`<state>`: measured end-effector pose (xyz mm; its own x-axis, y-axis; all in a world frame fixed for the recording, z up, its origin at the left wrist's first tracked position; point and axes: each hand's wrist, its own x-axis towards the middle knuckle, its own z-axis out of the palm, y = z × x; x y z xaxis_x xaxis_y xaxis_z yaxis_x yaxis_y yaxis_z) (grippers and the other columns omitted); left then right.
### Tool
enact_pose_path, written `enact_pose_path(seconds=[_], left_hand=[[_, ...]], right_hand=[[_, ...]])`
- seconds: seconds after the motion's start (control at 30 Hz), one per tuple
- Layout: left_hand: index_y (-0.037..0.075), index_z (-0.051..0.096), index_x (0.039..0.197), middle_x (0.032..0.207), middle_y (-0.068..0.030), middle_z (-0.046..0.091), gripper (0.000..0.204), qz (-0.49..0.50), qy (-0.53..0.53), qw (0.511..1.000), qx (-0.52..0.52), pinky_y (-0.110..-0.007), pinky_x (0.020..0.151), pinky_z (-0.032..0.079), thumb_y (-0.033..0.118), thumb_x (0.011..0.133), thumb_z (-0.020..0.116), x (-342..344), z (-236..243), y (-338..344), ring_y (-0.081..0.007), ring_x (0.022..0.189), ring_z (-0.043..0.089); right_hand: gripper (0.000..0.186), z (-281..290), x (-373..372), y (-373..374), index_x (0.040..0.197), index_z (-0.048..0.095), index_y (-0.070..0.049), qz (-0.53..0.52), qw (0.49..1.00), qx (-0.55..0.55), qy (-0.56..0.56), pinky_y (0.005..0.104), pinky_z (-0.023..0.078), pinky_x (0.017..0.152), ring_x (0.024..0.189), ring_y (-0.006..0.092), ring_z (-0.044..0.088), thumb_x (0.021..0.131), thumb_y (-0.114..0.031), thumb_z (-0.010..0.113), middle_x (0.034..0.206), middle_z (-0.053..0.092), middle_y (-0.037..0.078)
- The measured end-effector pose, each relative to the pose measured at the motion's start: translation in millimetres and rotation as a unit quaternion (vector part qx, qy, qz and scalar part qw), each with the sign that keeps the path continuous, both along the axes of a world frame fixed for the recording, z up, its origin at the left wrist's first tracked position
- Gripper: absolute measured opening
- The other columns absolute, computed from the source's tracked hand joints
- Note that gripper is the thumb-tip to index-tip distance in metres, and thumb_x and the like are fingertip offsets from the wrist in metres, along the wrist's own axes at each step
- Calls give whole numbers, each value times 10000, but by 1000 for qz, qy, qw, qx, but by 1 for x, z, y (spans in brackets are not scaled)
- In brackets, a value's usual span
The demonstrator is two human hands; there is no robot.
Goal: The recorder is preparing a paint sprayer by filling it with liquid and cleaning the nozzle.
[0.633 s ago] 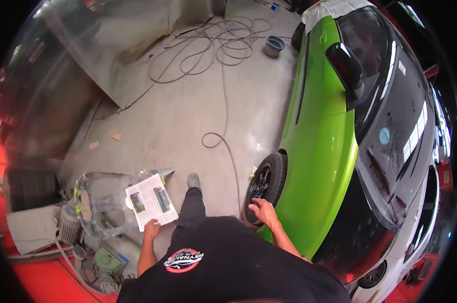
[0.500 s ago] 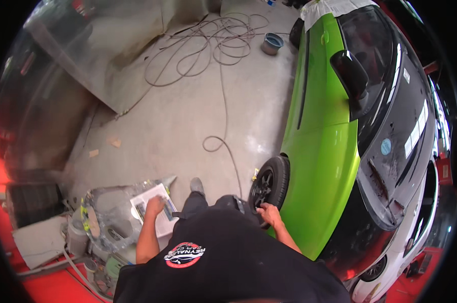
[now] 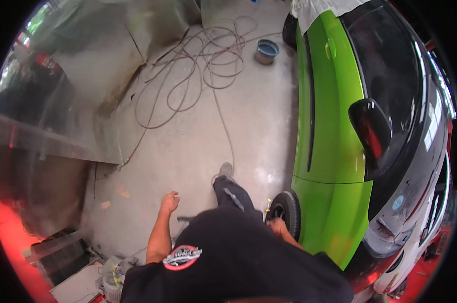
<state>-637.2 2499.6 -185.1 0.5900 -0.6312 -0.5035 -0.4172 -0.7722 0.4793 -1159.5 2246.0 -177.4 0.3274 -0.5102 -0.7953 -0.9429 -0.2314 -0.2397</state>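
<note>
"Who's nearest the wheel [image 3: 290, 208]?"
"Right hand [image 3: 277, 226], overlapping its lower left; grip, can't tell. Wheel lines up with the car [image 3: 332, 151]."
"Left hand [image 3: 171, 201]?"
"Well apart, over the floor [image 3: 188, 156], fingers loose, seemingly empty."

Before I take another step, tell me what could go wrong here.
Your shoe is right by the loose hose, so a foot could catch on it. Your right hand is close beside the green car and in front of its wheel; turning could knock your knuckles or brush the paintwork. Further ahead, the bucket stands near the car and might get kicked over.
</note>
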Motion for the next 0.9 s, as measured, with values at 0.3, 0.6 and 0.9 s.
enact_pose_path(seconds=[0.3, 0.6, 0.9], left_hand=[[40, 735, 1054, 1077, -211, 716, 372, 27, 62, 972, 225, -428, 957, 526, 311, 816, 644, 67, -23, 11, -368, 1069, 673], [56, 737, 1084, 1073, -236, 714, 358, 114, 87, 985, 99, -412, 954, 528, 296, 822, 696, 251, -43, -229, -383, 1057, 680], [45, 685, 1136, 1058, -274, 689, 374, -122, -128, 984, 22, -505, 899, 539, 300, 865, 642, 600, -52, -596, -444, 1010, 665]], right_hand=[[458, 55, 216, -300, 1173, 708, -33, -188, 957, -137, -174, 419, 532, 933, 1040, 357, 695, 870, -376, 687, 1069, 717, 239], [466, 41, 343, -443, 1160, 715, -26, -200, 960, -150, -125, 421, 528, 948, 1051, 375, 689, 858, -381, 698, 1075, 715, 242], [423, 29, 441, -478, 1049, 751, -17, -295, 955, -43, -3, 404, 522, 969, 1089, 370, 675, 845, -385, 709, 1089, 718, 220]])
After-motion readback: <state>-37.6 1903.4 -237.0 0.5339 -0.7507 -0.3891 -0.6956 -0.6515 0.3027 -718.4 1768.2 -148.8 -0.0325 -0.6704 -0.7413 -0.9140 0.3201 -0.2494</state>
